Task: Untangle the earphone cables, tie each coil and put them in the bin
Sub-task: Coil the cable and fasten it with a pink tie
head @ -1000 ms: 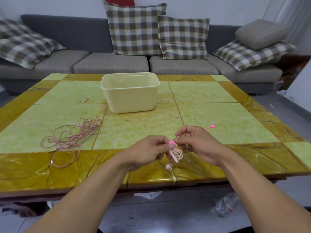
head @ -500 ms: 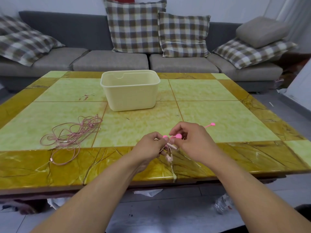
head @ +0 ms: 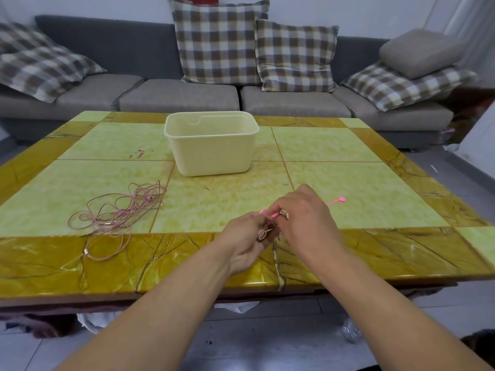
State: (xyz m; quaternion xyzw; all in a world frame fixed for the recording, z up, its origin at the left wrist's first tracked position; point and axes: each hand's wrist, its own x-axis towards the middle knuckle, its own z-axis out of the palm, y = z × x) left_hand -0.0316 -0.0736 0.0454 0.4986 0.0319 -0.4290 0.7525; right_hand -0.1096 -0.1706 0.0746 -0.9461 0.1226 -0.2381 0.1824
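1. The left hand (head: 247, 236) grips a small wound coil of pink earphone cable (head: 263, 232) above the near table (head: 375, 183) edge, at 6 o'clock from the bin (head: 211, 148). Fingers curl round the coil, judged to keep the loops bunched while the tie goes on.
2. The right hand (head: 305, 218) pinches a pink tie (head: 276, 215) at the top of the coil. The grip sits close to the left fingertips, so the tie can be drawn tight against the bundle.
3. A second pink tie (head: 336, 201) lies on the table at 3 o'clock from the hands, near but not touching them; it is presumably staged for the next coil.
4. A loose tangle of pink cable (head: 117, 212) lies on the table at 9 o'clock from the hands, well apart, not yet wound.
5. The bin stands upright and open at 12 o'clock from the hands. Its floor is hidden from view, so its contents cannot be told.
6. Judged step: securing the first coil; binning it comes after.
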